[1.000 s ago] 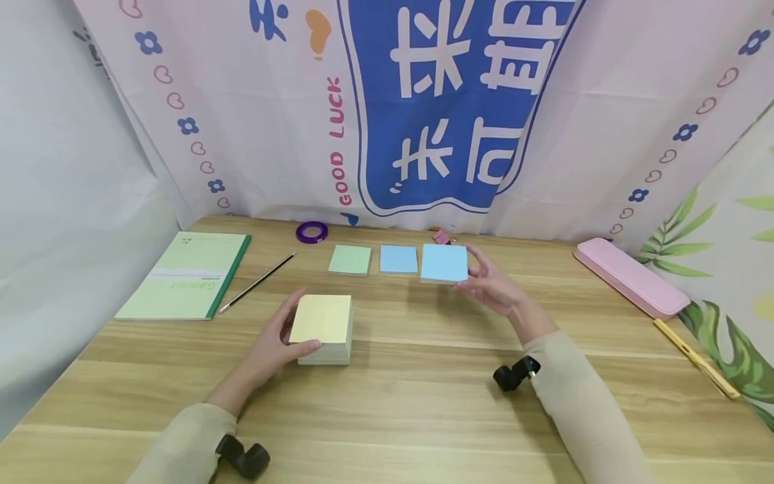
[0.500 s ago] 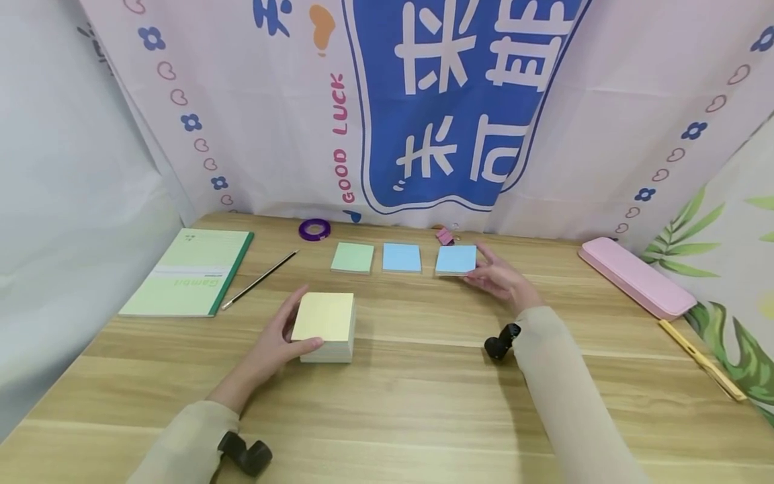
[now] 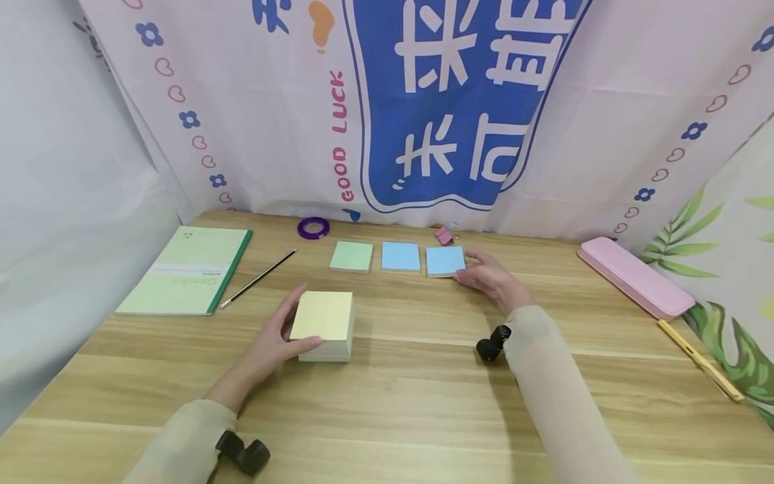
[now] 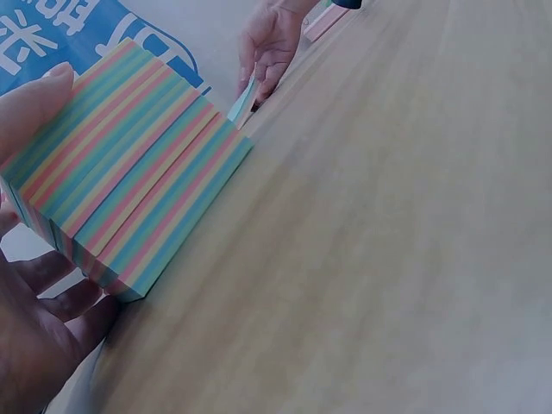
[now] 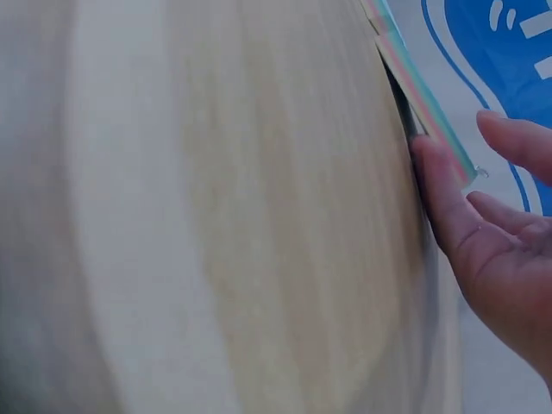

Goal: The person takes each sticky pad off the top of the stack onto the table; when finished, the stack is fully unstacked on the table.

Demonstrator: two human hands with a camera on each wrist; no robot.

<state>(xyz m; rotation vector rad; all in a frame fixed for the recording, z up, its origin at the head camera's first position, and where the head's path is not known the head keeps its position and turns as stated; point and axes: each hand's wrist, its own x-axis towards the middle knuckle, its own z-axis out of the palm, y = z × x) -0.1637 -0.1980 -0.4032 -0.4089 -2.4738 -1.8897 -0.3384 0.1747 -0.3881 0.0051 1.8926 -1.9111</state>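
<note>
My left hand (image 3: 275,339) grips a thick block of sticky notes (image 3: 323,316), yellow on top. Its striped pastel layers show in the left wrist view, with the thumb on one side and fingers on the other. At the back, my right hand (image 3: 492,279) touches the right edge of a thin blue sticky note pad (image 3: 445,261). The right wrist view has the thumb (image 5: 444,185) against this pad's edge and another finger raised apart from it. Left of this pad lie a second blue pad (image 3: 400,257) and a green pad (image 3: 351,256), in a row.
A purple tape roll (image 3: 313,228) and a pink binder clip (image 3: 444,235) lie along the back. To the left are a green notebook (image 3: 184,272) and a pencil (image 3: 259,278). A pink case (image 3: 635,277) and a yellow pen-like tool (image 3: 698,358) lie on the right.
The right hand has lowered the blue pad onto the table, then shifted it slightly left, closer to the second blue pad. The left hand keeps its grip on the block.
</note>
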